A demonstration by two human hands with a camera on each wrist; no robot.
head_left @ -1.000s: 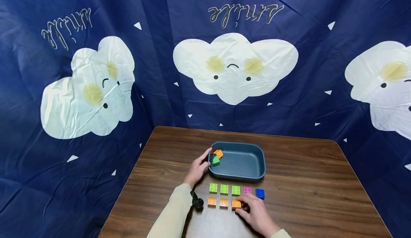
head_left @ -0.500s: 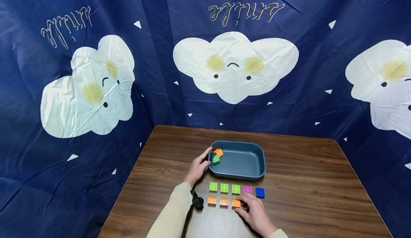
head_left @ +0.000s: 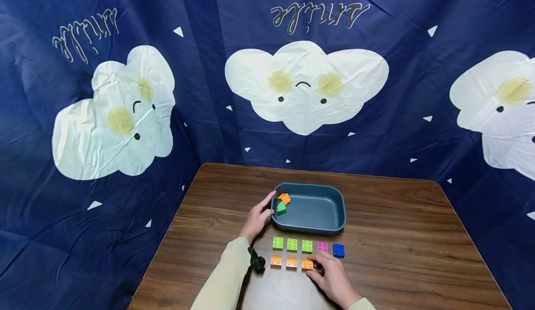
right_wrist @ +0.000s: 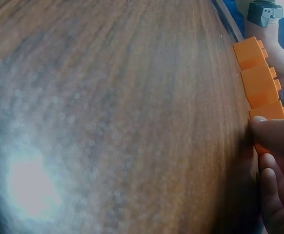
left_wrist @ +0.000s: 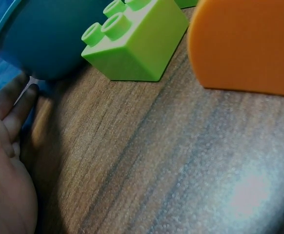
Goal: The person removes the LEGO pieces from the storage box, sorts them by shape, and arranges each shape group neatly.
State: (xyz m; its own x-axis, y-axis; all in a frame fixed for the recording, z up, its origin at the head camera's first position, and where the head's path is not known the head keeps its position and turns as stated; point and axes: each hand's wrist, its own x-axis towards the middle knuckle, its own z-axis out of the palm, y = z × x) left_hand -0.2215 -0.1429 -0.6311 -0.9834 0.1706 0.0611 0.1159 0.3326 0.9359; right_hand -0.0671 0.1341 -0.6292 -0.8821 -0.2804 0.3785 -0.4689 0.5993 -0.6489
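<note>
My left hand rests against the left end of a dark blue-green plastic bin, fingers fairly straight along its wall. An orange toy brick and a green one lie in that end. In the head view my right hand pinches the rightmost orange brick of the front row between thumb and fingers, and it stands on the table. Beside it are two more orange bricks. Behind run lime green bricks, a pink brick partly behind my fingers, and a blue brick.
The brown wooden table carries everything. A dark blue curtain with clouds surrounds its back and sides. A black wrist camera sits on my left wrist, just left of the front row.
Both hands, the bin and the bricks keep their places; the view has only shifted very slightly.
</note>
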